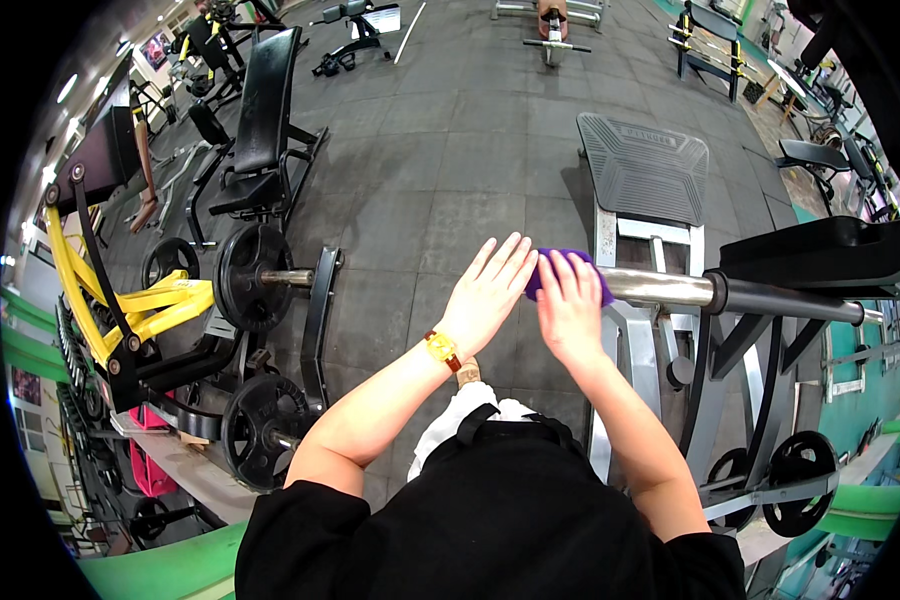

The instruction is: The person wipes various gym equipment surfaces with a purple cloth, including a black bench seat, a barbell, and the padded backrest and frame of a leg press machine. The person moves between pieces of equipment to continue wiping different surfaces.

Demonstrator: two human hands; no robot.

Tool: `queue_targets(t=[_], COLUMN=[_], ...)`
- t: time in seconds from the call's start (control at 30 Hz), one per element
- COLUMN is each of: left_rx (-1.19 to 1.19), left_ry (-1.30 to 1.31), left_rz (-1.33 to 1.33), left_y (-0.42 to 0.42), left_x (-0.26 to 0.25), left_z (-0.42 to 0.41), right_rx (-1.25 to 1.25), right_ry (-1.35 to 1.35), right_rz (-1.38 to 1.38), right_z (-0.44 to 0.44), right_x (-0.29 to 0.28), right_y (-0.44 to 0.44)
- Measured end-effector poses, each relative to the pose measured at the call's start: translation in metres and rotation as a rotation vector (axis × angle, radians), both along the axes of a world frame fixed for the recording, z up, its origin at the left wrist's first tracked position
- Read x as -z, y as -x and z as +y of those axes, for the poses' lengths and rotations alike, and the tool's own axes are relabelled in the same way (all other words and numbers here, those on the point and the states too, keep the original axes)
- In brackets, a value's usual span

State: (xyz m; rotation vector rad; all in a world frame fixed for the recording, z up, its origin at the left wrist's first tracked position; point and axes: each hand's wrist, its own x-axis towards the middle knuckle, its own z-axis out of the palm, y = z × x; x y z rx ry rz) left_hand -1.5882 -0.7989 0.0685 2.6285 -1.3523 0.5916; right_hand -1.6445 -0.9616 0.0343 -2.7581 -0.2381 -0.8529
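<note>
A purple cloth [604, 289] lies over the end of a shiny metal bar sleeve [656, 286] on the machine at my right. My right hand [572, 309] rests on the cloth with its fingers bent over it. My left hand [493, 294] is just to the left, palm down, its fingers straight and its fingertips close to the cloth's left edge; whether they touch it I cannot tell. A watch [441, 346] with a brown strap is on my left wrist. The underside of the cloth and my right palm are hidden.
A ridged footplate [649, 169] stands ahead on the right. On the left are a yellow machine arm [169, 304], black weight plates [253, 277] and a padded black seat [262, 112]. More plates [799, 480] sit low on the right. Dark rubber floor tiles [465, 165] lie ahead.
</note>
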Motion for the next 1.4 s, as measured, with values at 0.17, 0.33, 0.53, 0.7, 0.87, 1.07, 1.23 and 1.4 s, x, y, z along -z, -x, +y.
queue_targets(t=[0.17,0.33,0.53,0.7,0.87,1.07,1.23,1.4], left_rx=[-0.026,-0.029,-0.013,-0.007,0.002,0.007,-0.009,-0.03], left_ry=[-0.01,-0.042,-0.07,-0.064,-0.059,-0.063,-0.067,-0.007], left_rz=[-0.016,-0.035,-0.063,-0.062,-0.052,-0.039,-0.042,-0.01], left_y=[0.001,0.001,0.002,0.002,0.002,0.002,0.0,-0.002], left_x=[0.0,-0.002,-0.003,-0.001,-0.001,0.001,0.001,0.005], left_z=[-0.002,-0.001,-0.002,-0.002,-0.001,-0.001,0.0,0.002], right_rx=[-0.106,-0.095,0.013,0.128,0.253,0.435,0.252,-0.045], right_ry=[0.081,0.103,0.177,0.192,0.101,0.037,0.047,0.027], right_rz=[0.005,0.01,0.024,0.076,0.009,-0.083,0.002,0.052], right_z=[0.001,-0.031,-0.095,-0.15,-0.168,-0.114,-0.034,0.008], right_x=[-0.001,-0.01,0.0,-0.005,-0.006,0.014,0.007,-0.017], right_y=[-0.005,0.009,0.034,0.049,0.051,0.029,0.01,-0.025])
